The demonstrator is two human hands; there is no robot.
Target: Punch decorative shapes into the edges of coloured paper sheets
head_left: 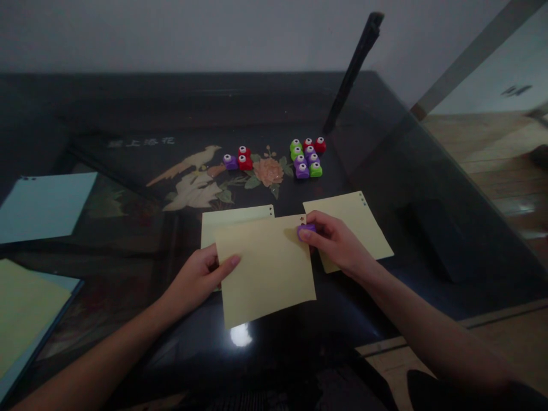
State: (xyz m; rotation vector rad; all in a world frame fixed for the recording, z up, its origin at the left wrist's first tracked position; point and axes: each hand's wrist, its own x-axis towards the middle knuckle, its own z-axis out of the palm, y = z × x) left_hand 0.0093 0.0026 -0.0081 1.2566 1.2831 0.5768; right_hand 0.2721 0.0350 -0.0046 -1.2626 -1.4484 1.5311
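A sheet of yellow paper [265,268] is held up over the table, slightly tilted. My left hand [209,271] pinches its left edge, thumb on top. At the upper right corner my right hand [336,240] grips a small purple paper punch [306,230], which sits on the sheet's right edge. Just above the punch a star-shaped hole shows in the paper. Partly behind the held sheet lies a pale sheet [237,216] with small punched shapes in its top right corner. Beneath my right hand rests another yellow sheet [363,228], also with punched shapes in its corner.
Several red, green and purple punches [309,160] stand at the back, with a smaller group [244,161] left of them. Blue paper [47,205] and a yellow stack [29,308] lie at left. A black upright bar [354,71] rises behind; a dark flat object [436,240] is at right.
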